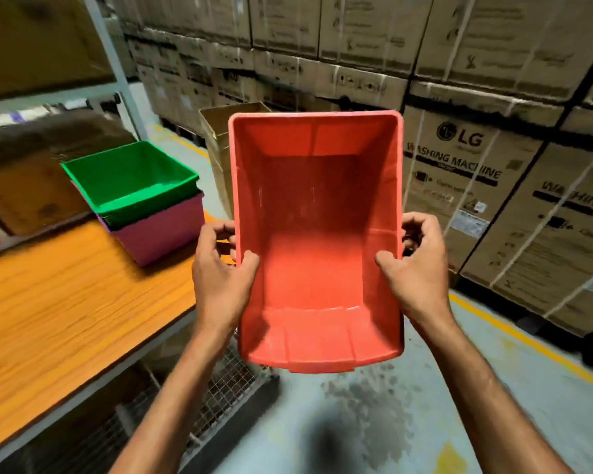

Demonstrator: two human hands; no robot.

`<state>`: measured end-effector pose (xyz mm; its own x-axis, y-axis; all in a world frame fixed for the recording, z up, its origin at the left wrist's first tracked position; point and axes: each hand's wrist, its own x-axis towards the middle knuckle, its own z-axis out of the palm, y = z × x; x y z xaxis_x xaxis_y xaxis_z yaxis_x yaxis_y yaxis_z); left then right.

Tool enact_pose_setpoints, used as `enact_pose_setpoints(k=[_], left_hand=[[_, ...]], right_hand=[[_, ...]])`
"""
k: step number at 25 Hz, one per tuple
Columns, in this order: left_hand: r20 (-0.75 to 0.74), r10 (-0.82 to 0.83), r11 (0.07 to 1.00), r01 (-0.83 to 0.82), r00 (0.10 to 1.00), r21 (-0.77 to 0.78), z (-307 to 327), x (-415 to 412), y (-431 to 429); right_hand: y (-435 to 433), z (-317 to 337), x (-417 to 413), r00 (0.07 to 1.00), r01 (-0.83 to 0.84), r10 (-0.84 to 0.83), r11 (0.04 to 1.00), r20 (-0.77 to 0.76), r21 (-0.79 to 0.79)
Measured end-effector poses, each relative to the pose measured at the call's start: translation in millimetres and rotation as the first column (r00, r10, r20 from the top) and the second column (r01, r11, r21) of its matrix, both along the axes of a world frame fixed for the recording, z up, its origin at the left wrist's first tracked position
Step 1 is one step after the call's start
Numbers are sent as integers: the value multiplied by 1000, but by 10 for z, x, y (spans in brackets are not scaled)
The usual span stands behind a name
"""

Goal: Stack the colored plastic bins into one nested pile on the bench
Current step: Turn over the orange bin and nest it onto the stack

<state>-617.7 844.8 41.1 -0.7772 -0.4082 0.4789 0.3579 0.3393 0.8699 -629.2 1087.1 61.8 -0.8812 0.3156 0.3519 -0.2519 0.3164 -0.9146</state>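
Observation:
I hold a red plastic bin (315,234) in the air in front of me, its open side facing me and tilted up. My left hand (221,271) grips its left rim and my right hand (415,265) grips its right rim, thumbs inside. The bin hangs over the floor, just right of the wooden bench (65,302). On the bench's far right corner a green bin (131,181) sits nested inside a pink bin (161,230).
Stacked cardboard washing-machine boxes (493,200) wall off the back and right. An open cardboard box (220,142) stands behind the red bin. Metal shelving (113,56) with cartons rises at the left. A wire-mesh cage (220,388) sits under the bench. Yellow floor line (528,340) runs right.

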Motion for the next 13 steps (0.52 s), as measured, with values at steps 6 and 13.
enact_pose_setpoints(k=[6, 13], left_hand=[[-155, 217, 973, -227, 964, -46, 258, -425, -350], [-196, 326, 934, -347, 925, -84, 748, -907, -1097]], right_hand=[[-392, 278, -867, 977, -173, 173, 985, -122, 12], [-1153, 693, -1698, 921, -343, 338, 939, -196, 6]])
